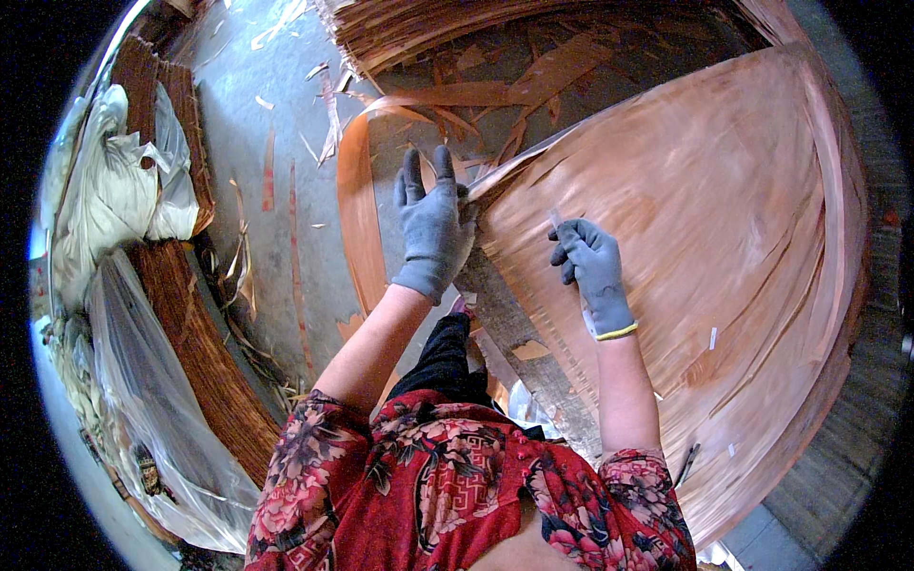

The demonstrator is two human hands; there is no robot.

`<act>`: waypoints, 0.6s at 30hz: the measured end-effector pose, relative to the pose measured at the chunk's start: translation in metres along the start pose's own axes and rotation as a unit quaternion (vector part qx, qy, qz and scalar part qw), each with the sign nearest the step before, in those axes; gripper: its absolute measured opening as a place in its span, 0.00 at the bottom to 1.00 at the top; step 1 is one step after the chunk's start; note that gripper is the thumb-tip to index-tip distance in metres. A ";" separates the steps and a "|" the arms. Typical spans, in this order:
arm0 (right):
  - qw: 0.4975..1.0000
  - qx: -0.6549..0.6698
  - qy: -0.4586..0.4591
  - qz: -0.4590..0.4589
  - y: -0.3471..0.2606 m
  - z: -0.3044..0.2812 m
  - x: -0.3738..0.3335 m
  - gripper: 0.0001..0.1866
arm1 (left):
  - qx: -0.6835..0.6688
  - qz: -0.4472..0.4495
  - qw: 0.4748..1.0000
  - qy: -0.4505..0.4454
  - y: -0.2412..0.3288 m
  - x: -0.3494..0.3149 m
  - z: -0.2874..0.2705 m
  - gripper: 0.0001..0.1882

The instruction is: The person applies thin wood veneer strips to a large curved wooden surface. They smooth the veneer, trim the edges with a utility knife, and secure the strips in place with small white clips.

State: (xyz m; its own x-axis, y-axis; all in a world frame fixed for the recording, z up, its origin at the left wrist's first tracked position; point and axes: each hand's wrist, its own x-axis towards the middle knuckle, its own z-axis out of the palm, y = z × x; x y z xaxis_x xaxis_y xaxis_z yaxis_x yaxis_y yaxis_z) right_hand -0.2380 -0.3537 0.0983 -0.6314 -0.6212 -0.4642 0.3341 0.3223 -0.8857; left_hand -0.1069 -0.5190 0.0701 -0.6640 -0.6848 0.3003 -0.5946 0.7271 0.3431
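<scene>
One streaked, orange-brown veneer (pixel 695 209): your left hand (pixel 433 233) splayed at its corner, right hand (pixel 594 271) pinching a pale strip (pixel 555 218) over it.

Ahead of you, the grey floor (pixel 224 124) is strewn with pale shreds (pixel 329 119) and, toward the far side, brown strips (pixel 566 68). On your right, a broad stack of thin wood sheets (pixel 705 171) bears small whitish pieces (pixel 712 338) and, nearer you, a slim dark object (pixel 687 463) you can't quite make out.
</scene>
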 end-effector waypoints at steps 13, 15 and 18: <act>1.000 0.008 -0.005 -0.003 0.000 0.001 0.000 0.12 | -0.170 -0.036 0.984 0.035 -0.024 0.017 0.009 0.42; 1.000 0.009 -0.003 -0.001 0.000 0.001 0.000 0.12 | -0.284 -0.075 0.956 0.016 -0.025 0.018 0.013 0.43; 1.000 0.006 0.000 -0.001 0.000 0.000 0.001 0.12 | -0.457 -0.209 0.863 -0.045 -0.014 0.016 0.005 0.45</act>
State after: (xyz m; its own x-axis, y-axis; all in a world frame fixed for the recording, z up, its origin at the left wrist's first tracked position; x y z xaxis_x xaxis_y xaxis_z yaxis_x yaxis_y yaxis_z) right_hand -0.2382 -0.3545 0.0975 -0.6321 -0.6222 -0.4618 0.3412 0.3116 -0.8868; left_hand -0.1116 -0.5399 0.0661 -0.5346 -0.8417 -0.0757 -0.2118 0.0468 0.9762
